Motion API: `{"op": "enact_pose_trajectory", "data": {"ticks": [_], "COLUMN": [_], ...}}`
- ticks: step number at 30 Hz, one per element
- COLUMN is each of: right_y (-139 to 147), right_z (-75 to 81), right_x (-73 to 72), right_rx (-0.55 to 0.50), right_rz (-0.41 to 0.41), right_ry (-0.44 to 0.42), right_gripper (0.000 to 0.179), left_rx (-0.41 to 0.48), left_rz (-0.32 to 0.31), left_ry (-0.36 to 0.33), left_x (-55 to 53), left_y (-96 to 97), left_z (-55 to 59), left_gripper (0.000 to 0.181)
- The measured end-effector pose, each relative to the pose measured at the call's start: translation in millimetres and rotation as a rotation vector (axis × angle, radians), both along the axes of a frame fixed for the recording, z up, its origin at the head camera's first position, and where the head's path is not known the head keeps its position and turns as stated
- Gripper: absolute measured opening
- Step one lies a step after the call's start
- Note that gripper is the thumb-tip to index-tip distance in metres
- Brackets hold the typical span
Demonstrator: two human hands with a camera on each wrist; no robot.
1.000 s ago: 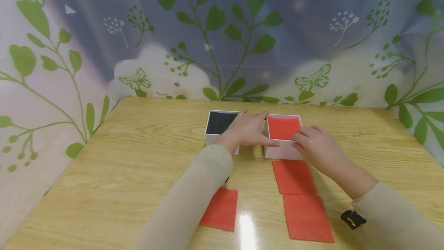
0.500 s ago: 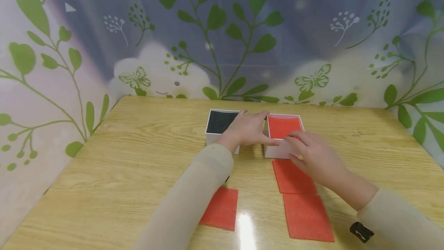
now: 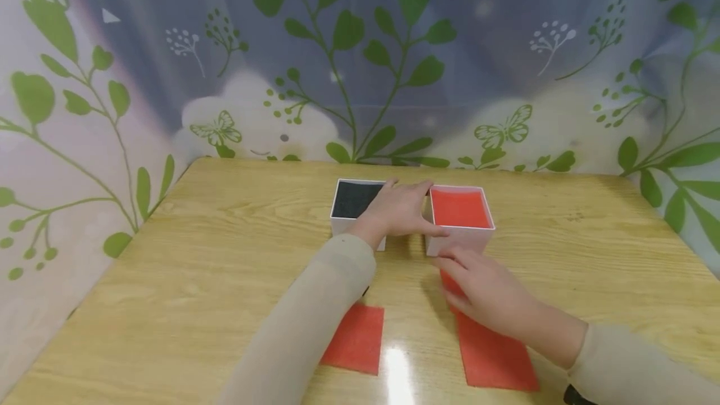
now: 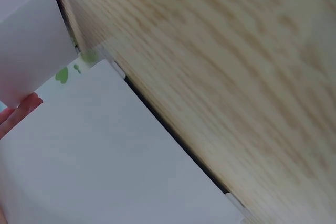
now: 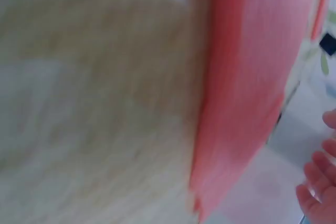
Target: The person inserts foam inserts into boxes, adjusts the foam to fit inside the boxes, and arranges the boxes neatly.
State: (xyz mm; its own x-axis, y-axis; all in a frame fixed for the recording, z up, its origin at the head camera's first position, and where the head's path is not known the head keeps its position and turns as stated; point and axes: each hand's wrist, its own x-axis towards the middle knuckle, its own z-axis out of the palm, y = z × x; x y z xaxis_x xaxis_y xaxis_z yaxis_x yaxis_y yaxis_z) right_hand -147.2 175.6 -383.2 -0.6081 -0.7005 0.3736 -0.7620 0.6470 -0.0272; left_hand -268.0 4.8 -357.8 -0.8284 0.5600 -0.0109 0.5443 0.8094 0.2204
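My left hand point(image 3: 396, 208) reaches between two white boxes. Its thumb lies on the near face of the right white box point(image 3: 458, 239) and a finger reaches that box's back left corner, gripping its left side. Red cloth-like squares point(image 3: 460, 208) fill this box. Dark squares point(image 3: 355, 199) sit in the left white box point(image 3: 340, 225), partly hidden by the hand. My right hand point(image 3: 489, 289) hovers over the upper of two red squares on the table, covering most of it. The fingers point(image 5: 319, 174) of the right hand are spread in the right wrist view, nothing between them.
A lower red square point(image 3: 497, 355) lies in front of my right wrist. Another red square point(image 3: 357, 339) is partly under my left sleeve. The wooden table point(image 3: 225, 255) meets a leaf-patterned curtain point(image 3: 360, 49) at its back edge.
My right hand has left the right box's front right rim and moved down and left, over the upper red square on the table. My left hand stays in place.
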Motion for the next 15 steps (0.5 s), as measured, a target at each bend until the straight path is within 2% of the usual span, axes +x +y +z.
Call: {"op": "enact_pose_trajectory", "data": {"ticks": [4, 7, 15], "right_y": [-15, -26, -50], "right_z": [-2.7, -0.2, 2.3], "right_x": [13.2, 19.8, 29.7], "right_rx": [0.097, 0.133, 0.166], "right_rz": [0.000, 0.007, 0.012], "right_ry": [-0.164, -0.275, -0.451], "right_gripper": [0.049, 0.051, 0.057], "left_rx": [0.006, 0.008, -0.006], "left_rz": [-0.006, -0.005, 0.009], "left_ry": [-0.005, -0.006, -0.007], "left_x": [1.1, 1.4, -0.3], "left_y": [-0.3, -0.1, -0.2], "left_z": [-2.3, -2.6, -0.4], "left_gripper": [0.103, 0.103, 0.104]}}
